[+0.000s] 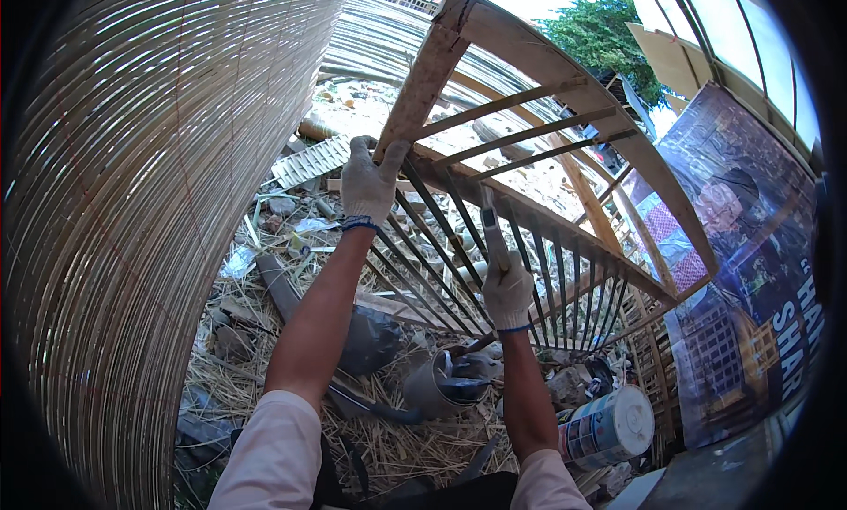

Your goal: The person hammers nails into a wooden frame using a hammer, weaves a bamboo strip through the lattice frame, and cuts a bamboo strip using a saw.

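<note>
A wooden frame [423,91] with thin bamboo slats slants up in front of me. My left hand [369,179], in a pale knit glove with a blue cuff, grips the near lower end of its thick upright, thumb and fingers on either side. In my right hand [508,294], gloved the same way, is what looks like a hammer [490,219]; its metal part points up toward the long crossbeam [529,212]. Whether it touches the beam I cannot tell. Dark slats [445,223] run from that beam down toward the ground.
A large bamboo-slat screen [123,210] curves along the left. Straw and scraps litter the ground. Below my hands stands a grey bucket [432,386] with things inside; a paint pail [609,426] lies tilted at lower right. A printed banner [741,272] hangs at right.
</note>
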`<state>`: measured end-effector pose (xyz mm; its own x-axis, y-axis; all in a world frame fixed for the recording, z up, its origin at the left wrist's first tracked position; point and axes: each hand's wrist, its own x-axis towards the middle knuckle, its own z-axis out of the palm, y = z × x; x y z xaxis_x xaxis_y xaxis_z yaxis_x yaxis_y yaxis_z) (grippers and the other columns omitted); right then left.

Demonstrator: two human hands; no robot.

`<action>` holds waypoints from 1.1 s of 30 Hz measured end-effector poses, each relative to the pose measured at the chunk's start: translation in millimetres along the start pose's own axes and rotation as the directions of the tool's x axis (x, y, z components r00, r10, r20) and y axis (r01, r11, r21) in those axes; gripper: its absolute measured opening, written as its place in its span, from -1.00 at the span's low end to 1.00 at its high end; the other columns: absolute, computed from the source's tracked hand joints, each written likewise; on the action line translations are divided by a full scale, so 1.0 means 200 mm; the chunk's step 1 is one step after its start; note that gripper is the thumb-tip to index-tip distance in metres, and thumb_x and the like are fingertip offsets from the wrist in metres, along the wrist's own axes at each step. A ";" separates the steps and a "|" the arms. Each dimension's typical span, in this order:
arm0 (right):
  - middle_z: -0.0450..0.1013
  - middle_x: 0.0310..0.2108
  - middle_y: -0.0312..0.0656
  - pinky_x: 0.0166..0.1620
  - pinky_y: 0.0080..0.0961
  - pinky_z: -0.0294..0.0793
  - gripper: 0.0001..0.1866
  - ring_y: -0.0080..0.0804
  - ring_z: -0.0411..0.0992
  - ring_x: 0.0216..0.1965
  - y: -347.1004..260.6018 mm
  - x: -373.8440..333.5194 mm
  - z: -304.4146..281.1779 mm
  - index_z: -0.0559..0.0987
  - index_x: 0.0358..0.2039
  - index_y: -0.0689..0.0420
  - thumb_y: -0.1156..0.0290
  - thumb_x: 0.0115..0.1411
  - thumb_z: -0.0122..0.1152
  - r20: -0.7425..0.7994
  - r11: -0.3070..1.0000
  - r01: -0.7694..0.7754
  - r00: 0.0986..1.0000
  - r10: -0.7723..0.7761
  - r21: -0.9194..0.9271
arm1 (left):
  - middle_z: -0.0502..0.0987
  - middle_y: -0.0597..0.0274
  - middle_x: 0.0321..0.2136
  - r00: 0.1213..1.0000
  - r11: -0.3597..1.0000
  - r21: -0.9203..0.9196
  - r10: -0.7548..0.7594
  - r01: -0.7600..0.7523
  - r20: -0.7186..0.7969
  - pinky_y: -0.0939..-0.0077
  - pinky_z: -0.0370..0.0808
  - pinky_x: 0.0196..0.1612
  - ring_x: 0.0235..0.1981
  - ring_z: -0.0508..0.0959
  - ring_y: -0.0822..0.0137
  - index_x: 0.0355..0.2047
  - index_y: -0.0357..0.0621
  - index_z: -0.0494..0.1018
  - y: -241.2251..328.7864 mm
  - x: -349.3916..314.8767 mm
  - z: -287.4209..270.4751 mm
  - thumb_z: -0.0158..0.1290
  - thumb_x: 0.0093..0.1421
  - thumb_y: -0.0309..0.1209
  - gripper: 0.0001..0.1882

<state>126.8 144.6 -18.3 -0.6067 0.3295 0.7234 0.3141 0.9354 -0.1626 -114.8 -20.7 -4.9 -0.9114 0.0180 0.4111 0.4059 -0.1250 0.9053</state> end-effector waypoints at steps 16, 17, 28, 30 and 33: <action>0.41 -0.49 -0.25 -0.39 -0.41 0.38 -0.73 -0.52 0.38 -0.48 -0.12 -0.10 -0.44 0.48 -0.06 0.22 0.26 0.45 0.07 0.191 0.751 -0.491 0.869 0.456 0.442 | 0.39 0.01 0.13 0.549 0.562 0.270 0.826 -0.782 -0.127 -0.11 0.24 0.34 0.21 0.37 -0.05 0.25 -0.11 0.33 0.21 -0.12 0.23 0.31 0.19 -0.20 -0.32; 0.41 -0.47 -0.30 -0.38 -0.49 0.38 -0.75 -0.58 0.36 -0.47 -0.12 -0.08 -0.49 0.47 0.00 0.22 0.31 0.46 0.03 0.161 0.713 -0.461 0.879 0.449 0.528 | 0.43 0.00 0.13 0.548 0.546 0.229 0.834 -0.806 -0.060 -0.10 0.25 0.32 0.19 0.40 -0.07 0.21 -0.12 0.37 0.25 -0.17 0.28 0.32 0.17 -0.27 -0.37; 0.36 -0.46 -0.28 -0.49 -0.51 0.31 -0.70 -0.61 0.32 -0.55 0.03 0.10 -0.48 0.39 0.12 0.23 0.32 0.52 -0.06 -0.469 0.948 -0.179 0.835 0.288 0.262 | 0.38 0.09 0.21 0.632 0.546 0.349 0.746 -0.762 0.210 -0.10 0.15 0.43 0.31 0.22 -0.07 0.32 -0.12 0.35 0.33 -0.39 0.46 0.28 0.17 -0.15 -0.26; 0.36 -0.48 -0.28 -0.48 -0.49 0.33 -0.77 -0.60 0.33 -0.56 0.04 0.17 -0.49 0.40 -0.02 0.22 0.32 0.51 -0.03 -0.475 0.819 -0.137 0.757 0.449 0.557 | 0.42 0.04 0.13 0.648 0.559 0.349 0.726 -0.752 0.231 -0.08 0.21 0.36 0.20 0.30 -0.04 0.33 -0.19 0.31 0.34 -0.41 0.47 0.29 0.15 -0.17 -0.21; 0.34 -0.49 -0.30 -0.49 -0.49 0.34 -0.79 -0.61 0.33 -0.55 0.00 0.28 -0.45 0.39 -0.14 0.21 0.30 0.52 -0.01 -0.579 0.636 0.193 0.658 0.481 0.747 | 0.47 0.03 -0.01 0.645 0.566 0.312 0.699 -0.763 0.309 -0.04 0.28 0.25 0.04 0.41 0.02 0.37 -0.24 0.26 0.34 -0.38 0.48 0.30 0.15 -0.18 -0.15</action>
<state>158.8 151.7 83.7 0.1753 0.5926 0.7862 -0.4632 0.7543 -0.4652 -11.8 64.1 35.9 -0.2832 0.2309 0.9308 0.9462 0.2254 0.2320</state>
